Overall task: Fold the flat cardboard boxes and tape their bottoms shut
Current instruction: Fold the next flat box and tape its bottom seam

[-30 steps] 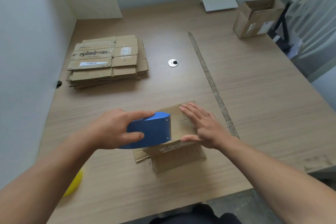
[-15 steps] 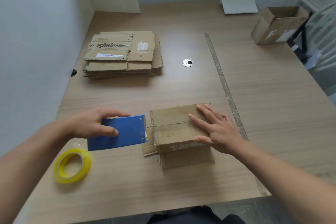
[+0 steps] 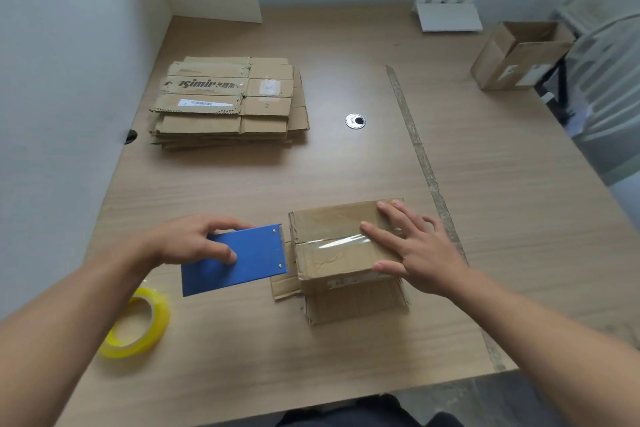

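Cardboard, light and easily dented, we judge, so we'd hold the box (image 3: 332, 229) by its sides. It stands on the table (image 3: 346, 166) under our flat, released right grip (image 3: 419, 253); our left grip (image 3: 187, 241) clasps the dispenser (image 3: 249, 263) just left of it.

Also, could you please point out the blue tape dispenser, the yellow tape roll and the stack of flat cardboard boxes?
blue tape dispenser (image 3: 252, 270): head view, flat side.
yellow tape roll (image 3: 161, 321): head view, right rim.
stack of flat cardboard boxes (image 3: 228, 104): head view, top sheet.
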Available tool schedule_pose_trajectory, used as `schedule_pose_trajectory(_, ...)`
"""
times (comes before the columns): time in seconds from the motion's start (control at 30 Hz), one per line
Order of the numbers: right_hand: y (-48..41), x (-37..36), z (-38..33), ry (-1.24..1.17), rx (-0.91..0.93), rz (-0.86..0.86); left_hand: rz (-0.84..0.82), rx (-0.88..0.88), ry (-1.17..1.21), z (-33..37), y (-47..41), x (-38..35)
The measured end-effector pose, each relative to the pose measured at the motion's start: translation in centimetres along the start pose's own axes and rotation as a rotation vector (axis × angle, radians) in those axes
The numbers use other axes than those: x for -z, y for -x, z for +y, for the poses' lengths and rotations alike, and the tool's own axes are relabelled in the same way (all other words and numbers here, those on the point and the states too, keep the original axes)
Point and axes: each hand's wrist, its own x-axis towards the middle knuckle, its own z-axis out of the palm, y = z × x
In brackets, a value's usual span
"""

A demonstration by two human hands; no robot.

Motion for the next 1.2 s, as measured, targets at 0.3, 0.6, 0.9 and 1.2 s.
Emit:
schedule_pose_trajectory(0.3, 0.4, 1.1, -0.5, -0.012, -0.009, -0.081, 0.02, 0.027, 0.031, 0.6, -1.4, -1.9)
schedule_pose_trajectory(0.6, 0.2, 1.6, -8.4, -0.074, -0.058, -0.061, 0.06, -0.006, 0.175, 0.2, -1.8, -4.9)
schedule_pose_trajectory(0.9, 0.8, -0.2, -8.4, -0.136, -0.064, 0.092, 0.136, -0.016, 0.218, -0.9, -1.1, -6.6)
schedule_pose_trajectory(1.2, 3.4, -1.0, -3.7, -0.114, -0.367, 0.093, 0.152, -0.007, 0.195, -0.4, -1.2, -6.7)
